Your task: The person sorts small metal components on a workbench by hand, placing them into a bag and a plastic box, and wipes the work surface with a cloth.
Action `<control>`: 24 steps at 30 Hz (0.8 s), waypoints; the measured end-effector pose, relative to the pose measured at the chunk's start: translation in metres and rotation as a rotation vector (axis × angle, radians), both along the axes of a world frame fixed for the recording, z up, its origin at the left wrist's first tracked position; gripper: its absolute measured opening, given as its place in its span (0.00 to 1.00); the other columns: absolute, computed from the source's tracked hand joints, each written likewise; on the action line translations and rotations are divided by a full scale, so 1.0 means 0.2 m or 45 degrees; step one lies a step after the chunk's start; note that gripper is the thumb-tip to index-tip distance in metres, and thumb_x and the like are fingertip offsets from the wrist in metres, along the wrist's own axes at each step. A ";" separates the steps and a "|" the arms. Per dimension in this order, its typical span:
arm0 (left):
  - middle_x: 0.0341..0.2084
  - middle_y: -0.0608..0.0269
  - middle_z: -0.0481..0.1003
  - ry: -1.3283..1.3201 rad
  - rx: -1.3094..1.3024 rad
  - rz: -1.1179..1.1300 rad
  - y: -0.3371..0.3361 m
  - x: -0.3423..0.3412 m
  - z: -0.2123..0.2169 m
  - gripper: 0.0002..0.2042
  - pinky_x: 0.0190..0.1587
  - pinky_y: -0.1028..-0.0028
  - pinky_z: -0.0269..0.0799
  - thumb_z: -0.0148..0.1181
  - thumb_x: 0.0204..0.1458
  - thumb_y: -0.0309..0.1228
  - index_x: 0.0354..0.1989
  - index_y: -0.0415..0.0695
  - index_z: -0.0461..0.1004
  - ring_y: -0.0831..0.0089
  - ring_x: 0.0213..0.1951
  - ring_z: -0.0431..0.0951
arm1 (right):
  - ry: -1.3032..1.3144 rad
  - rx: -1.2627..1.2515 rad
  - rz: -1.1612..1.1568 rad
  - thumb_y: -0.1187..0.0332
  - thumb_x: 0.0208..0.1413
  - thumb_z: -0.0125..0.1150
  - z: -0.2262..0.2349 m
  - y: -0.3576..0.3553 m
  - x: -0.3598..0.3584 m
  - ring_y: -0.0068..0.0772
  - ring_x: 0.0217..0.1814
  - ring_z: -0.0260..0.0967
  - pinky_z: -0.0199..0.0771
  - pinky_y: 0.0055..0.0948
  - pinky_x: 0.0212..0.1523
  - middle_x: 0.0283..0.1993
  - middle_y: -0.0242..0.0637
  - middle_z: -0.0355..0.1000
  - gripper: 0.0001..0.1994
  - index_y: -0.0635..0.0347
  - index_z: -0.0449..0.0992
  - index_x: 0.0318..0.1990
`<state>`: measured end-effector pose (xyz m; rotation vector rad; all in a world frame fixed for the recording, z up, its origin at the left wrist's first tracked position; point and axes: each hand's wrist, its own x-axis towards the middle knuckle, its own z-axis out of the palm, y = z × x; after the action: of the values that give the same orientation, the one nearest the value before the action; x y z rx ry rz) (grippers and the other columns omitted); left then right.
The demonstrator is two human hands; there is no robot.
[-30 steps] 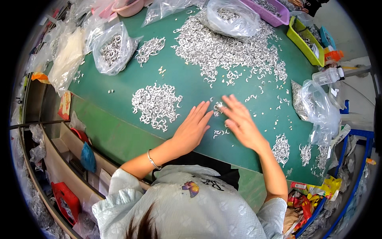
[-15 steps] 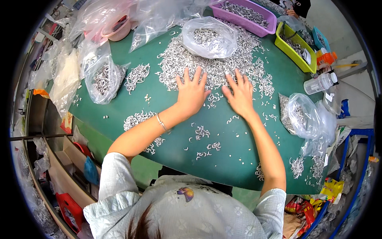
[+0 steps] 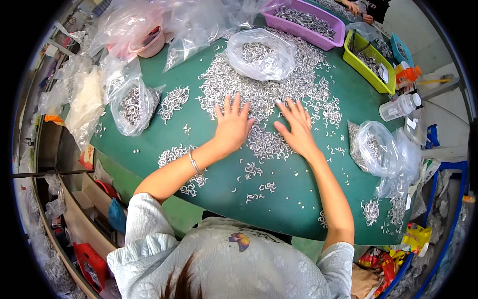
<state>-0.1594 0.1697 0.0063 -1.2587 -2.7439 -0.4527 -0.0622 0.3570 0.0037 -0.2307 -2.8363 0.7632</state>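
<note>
A broad pile of small curved silver metal pieces [image 3: 219, 82] covers the far middle of the green table. My left hand [image 3: 232, 125] lies palm down with spread fingers at the near left edge of the pile. On its right, my right hand [image 3: 297, 124] is flat too, fingertips on the loose pieces. Between both hands a tongue of pieces [image 3: 266, 143] reaches toward me. A clear plastic bag [image 3: 261, 54], open at the top and holding more pieces, sits on the pile. Small groups of pieces [image 3: 253, 171] lie nearer my body.
Filled clear bags stand at the left [image 3: 133, 107] and right [image 3: 373, 149]. Along the far right are a purple basket [image 3: 304, 22], a green basket [image 3: 368, 65] and a white bottle [image 3: 400, 106]. A pink basket [image 3: 149, 45] stands far left. Another person's hand [image 3: 367, 19] shows at the far side.
Both hands have moved slightly, the left one toward me and leftward. More metal pieces now lie between them, drawn nearer from the pile.
</note>
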 end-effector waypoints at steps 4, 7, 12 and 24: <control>0.65 0.44 0.53 -0.101 -0.133 -0.187 -0.05 0.10 -0.04 0.28 0.64 0.38 0.45 0.52 0.59 0.40 0.63 0.36 0.58 0.44 0.67 0.49 | -0.125 0.099 0.222 0.50 0.58 0.56 -0.03 -0.13 0.10 0.52 0.77 0.36 0.36 0.53 0.72 0.74 0.45 0.46 0.29 0.53 0.65 0.64; 0.65 0.45 0.53 -0.237 -0.056 -0.350 -0.13 0.19 -0.03 0.28 0.65 0.41 0.46 0.55 0.57 0.37 0.63 0.36 0.59 0.44 0.67 0.50 | -0.178 0.071 0.355 0.55 0.56 0.60 0.07 -0.20 0.26 0.49 0.76 0.40 0.40 0.54 0.71 0.72 0.44 0.50 0.29 0.55 0.66 0.63; 0.63 0.54 0.58 -0.333 -0.027 -0.697 -0.25 0.31 0.02 0.29 0.66 0.48 0.49 0.61 0.51 0.34 0.62 0.41 0.62 0.49 0.65 0.54 | 0.059 -0.045 0.418 0.75 0.48 0.65 0.10 -0.15 0.45 0.45 0.64 0.61 0.58 0.46 0.61 0.56 0.40 0.67 0.22 0.58 0.72 0.54; 0.52 0.58 0.69 -0.845 0.401 -0.509 -0.21 0.21 0.04 0.19 0.54 0.64 0.64 0.59 0.49 0.18 0.51 0.41 0.70 0.56 0.53 0.68 | -0.019 -0.500 -0.157 0.71 0.47 0.69 0.14 -0.04 0.42 0.35 0.46 0.65 0.67 0.32 0.48 0.52 0.39 0.69 0.23 0.56 0.74 0.53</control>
<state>-0.1174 0.1275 0.0139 -1.8150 -2.6799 -1.5149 0.0214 0.3492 0.0312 -0.4641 -2.6286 1.2870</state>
